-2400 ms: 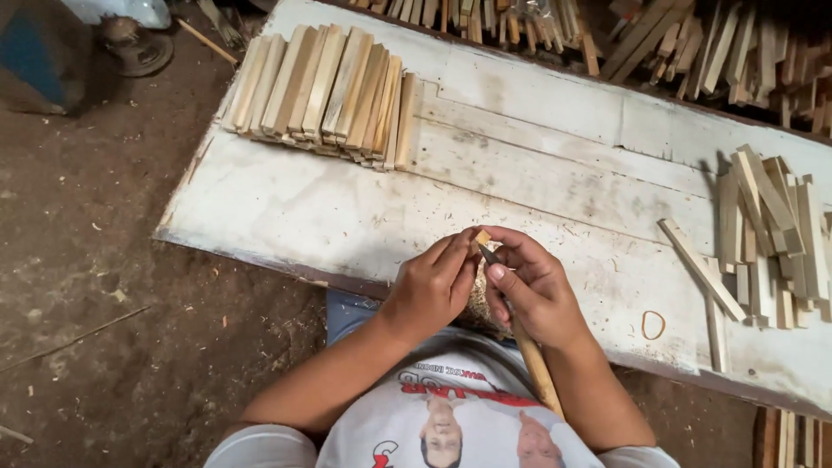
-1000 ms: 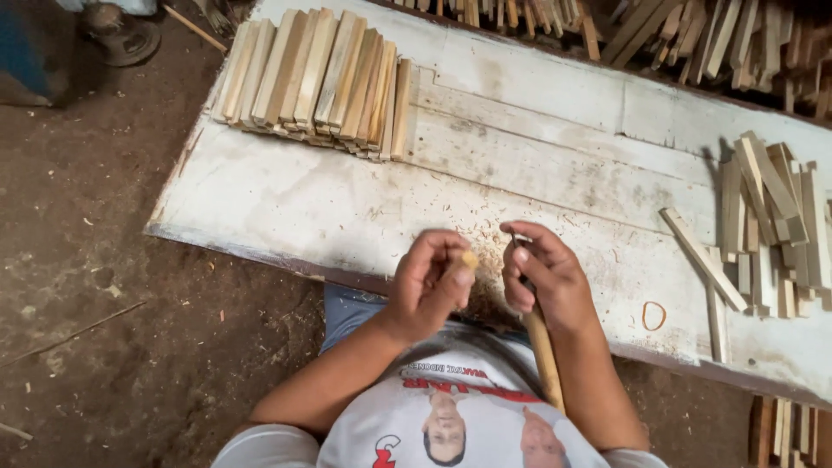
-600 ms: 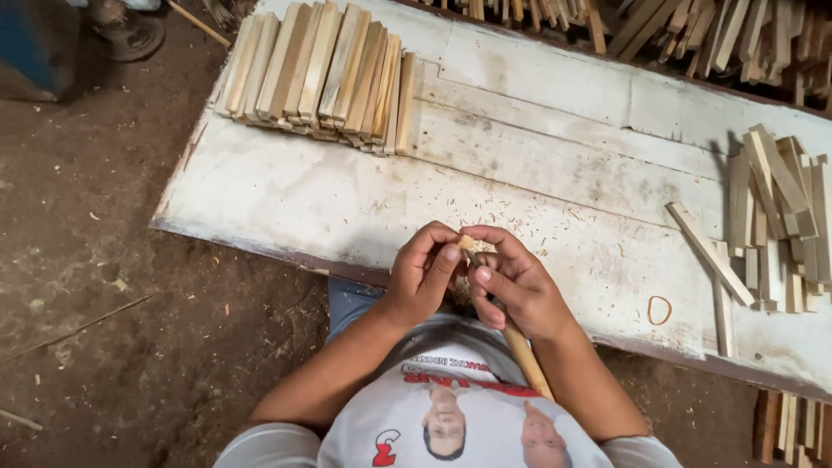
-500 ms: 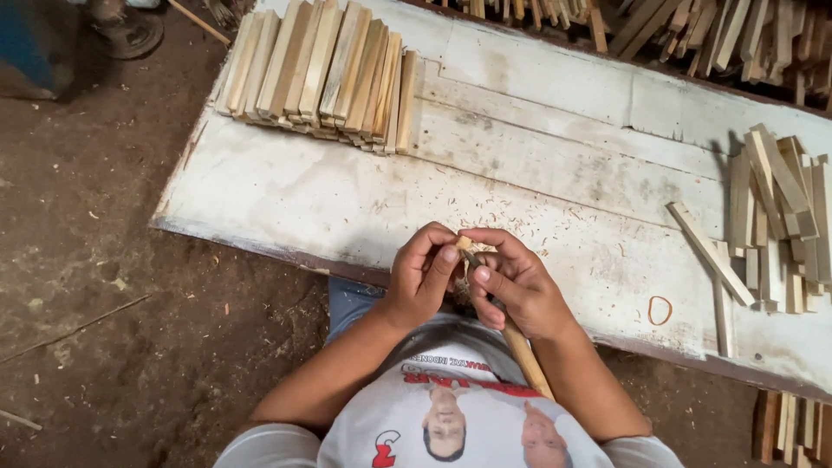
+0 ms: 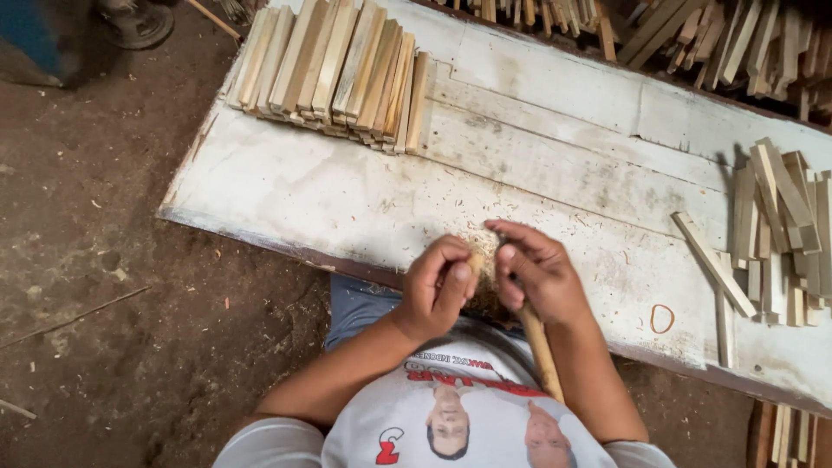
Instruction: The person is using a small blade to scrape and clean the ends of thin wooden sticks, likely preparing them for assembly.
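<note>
— What have your hands got, there at the lower middle of the frame?

— My left hand (image 5: 438, 290) is curled shut round a small wooden piece (image 5: 476, 260); only its pale tip shows above my thumb. My right hand (image 5: 542, 277) is clamped on a wooden handle (image 5: 542, 351) that runs down toward my shirt. The two hands sit just beside each other at the near edge of the white board (image 5: 347, 191).

— Any box or tray holding stock?

— I see none; the wood lies loose. A neat stack of wooden slats (image 5: 334, 65) sits upper left, a jumbled pile of sticks (image 5: 780, 234) at the right edge, and a rubber band (image 5: 662, 318) lies near my right wrist.
</note>
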